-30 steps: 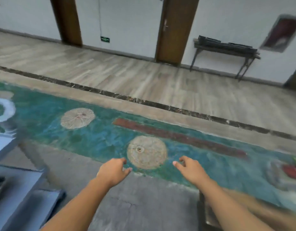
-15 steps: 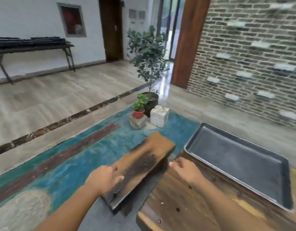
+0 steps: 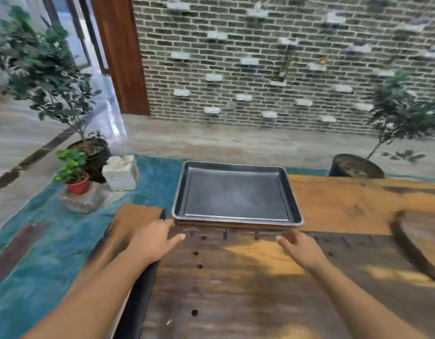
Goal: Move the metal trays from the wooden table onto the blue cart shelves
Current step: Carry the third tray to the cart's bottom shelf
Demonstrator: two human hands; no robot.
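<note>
A dark metal tray (image 3: 236, 194) lies flat on the far left part of the wooden table (image 3: 260, 277), straight ahead of me. My left hand (image 3: 154, 241) hovers just short of the tray's near left corner, fingers apart and empty. Below the tray's near right corner, my right hand (image 3: 301, 249) is held over the table with fingers spread, holding nothing. The blue cart is out of view.
A wooden bench (image 3: 130, 228) stands at the table's left end. On the teal rug (image 3: 40, 253) beyond it are a small plant in a red pot (image 3: 75, 174), a white block (image 3: 121, 172) and a large potted tree (image 3: 64, 99). Another potted tree (image 3: 383, 148) stands far right. A round wooden slab (image 3: 424, 241) lies on the table's right.
My view has swung right from the open floor to the table. The tray now lies straight ahead, and both hands have come forward near its front edge.
</note>
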